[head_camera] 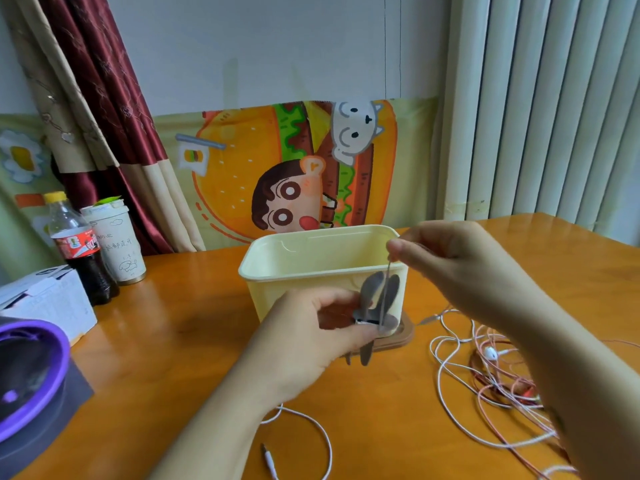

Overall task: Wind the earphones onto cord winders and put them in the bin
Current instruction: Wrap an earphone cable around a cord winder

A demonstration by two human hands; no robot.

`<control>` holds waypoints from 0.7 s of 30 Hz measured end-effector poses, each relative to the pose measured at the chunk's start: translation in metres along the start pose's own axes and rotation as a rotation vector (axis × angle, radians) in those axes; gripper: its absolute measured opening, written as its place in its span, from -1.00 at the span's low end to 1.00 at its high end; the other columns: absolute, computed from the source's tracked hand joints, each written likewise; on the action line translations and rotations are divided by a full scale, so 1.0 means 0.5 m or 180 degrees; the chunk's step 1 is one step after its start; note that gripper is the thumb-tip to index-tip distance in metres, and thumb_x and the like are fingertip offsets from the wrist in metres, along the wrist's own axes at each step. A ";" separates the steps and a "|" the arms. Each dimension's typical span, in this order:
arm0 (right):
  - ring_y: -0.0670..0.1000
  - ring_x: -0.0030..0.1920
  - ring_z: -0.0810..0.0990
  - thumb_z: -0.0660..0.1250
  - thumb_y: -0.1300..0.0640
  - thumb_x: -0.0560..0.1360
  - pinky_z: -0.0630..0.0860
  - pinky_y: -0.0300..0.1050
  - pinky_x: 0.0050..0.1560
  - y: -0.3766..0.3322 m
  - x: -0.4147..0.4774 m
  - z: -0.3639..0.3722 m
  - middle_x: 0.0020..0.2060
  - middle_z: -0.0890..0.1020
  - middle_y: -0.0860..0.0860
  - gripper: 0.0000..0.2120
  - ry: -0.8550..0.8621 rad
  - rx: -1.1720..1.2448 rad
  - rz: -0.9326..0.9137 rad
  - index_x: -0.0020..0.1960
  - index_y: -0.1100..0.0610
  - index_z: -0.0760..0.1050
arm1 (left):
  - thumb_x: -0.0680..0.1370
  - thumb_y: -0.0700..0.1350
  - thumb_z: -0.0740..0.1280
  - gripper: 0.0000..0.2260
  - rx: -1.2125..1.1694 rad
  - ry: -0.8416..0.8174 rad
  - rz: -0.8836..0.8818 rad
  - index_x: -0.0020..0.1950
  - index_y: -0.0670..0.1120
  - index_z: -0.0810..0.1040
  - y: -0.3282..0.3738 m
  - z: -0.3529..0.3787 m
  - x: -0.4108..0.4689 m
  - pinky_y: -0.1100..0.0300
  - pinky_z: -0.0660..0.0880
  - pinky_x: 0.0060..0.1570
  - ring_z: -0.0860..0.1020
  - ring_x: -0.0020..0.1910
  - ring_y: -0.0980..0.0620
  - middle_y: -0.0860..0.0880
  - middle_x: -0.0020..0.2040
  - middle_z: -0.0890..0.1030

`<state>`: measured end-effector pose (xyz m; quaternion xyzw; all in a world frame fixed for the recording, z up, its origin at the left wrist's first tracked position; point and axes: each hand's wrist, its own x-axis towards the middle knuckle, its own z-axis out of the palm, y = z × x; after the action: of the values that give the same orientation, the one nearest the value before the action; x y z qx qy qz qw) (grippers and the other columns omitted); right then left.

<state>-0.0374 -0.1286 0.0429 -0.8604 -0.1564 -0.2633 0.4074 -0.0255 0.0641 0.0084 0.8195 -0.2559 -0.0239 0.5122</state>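
What worries me is the thin grey cord (pixel 387 282) slipping off the winder (pixel 377 299). It runs taut up to the right hand (pixel 460 261), and if that pinch slackens or pulls sideways, the loop could jump the winder's ears and unravel. The loose pile of white and pink earphones (pixel 485 375) by the right edge of the desk (pixel 180 341) could also snag the forearm crossing above it. The left hand (pixel 304 337) is raised just in front of the cream bin (pixel 277 268), near the desk's middle, fingers curled round the winder's lower part. The right hand hovers by the bin's right corner, thumb and forefinger pinching the cord.
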 end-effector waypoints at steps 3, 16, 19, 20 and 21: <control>-0.16 -0.50 0.32 0.30 -0.10 0.45 0.23 -0.40 -0.48 0.005 0.002 0.013 -0.55 0.40 -0.15 -0.72 0.0013 0.0160 -0.0003 -0.24 0.09 0.60 | 0.45 -0.09 0.51 -0.82 0.0150 -0.0071 0.0165 0.02 0.11 0.67 0.010 0.003 -0.006 0.05 0.61 0.00 0.67 -0.06 0.07 0.14 -0.06 0.71; -0.10 -0.45 0.25 0.15 -0.08 0.58 0.19 -0.23 -0.42 0.007 -0.030 0.131 -0.46 0.34 -0.02 -0.65 -0.0829 0.0475 0.0181 -0.05 0.12 0.61 | 0.24 -0.05 0.43 -0.78 -0.2190 0.0970 0.0014 -0.14 0.03 0.73 0.005 -0.038 0.012 0.32 0.42 -0.12 0.60 -0.09 0.22 0.07 -0.08 0.72; -0.11 -0.41 0.41 0.16 0.02 0.62 0.32 -0.27 -0.37 -0.004 -0.031 0.118 -0.43 0.50 -0.13 -0.74 -0.1088 0.0038 0.0089 0.09 0.03 0.61 | 0.25 -0.07 0.43 -0.74 -0.2233 0.1345 -0.0186 -0.07 -0.01 0.67 -0.016 -0.049 0.019 0.23 0.39 -0.05 0.59 -0.04 0.13 0.07 -0.10 0.72; -0.11 -0.39 0.45 0.15 0.02 0.62 0.36 -0.27 -0.36 -0.010 -0.031 0.113 -0.41 0.53 -0.14 -0.74 -0.1149 -0.0095 0.0051 0.10 0.03 0.60 | 0.25 -0.07 0.43 -0.74 -0.2163 0.1407 -0.0217 -0.07 -0.01 0.66 -0.019 -0.050 0.019 0.23 0.40 -0.04 0.61 -0.03 0.12 0.07 -0.11 0.72; -0.12 -0.38 0.47 0.15 0.02 0.62 0.37 -0.27 -0.35 -0.016 -0.031 0.107 -0.41 0.54 -0.13 -0.74 -0.1189 -0.0238 -0.0025 0.08 0.03 0.61 | 0.25 -0.07 0.43 -0.74 -0.2034 0.1432 -0.0226 -0.07 0.00 0.64 -0.022 -0.048 0.019 0.24 0.43 -0.03 0.63 -0.04 0.14 0.07 -0.12 0.73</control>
<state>-0.0366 -0.0823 0.0104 -0.9082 -0.2227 -0.1062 0.3380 -0.0056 0.0836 0.0127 0.6118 -0.0884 0.0601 0.7838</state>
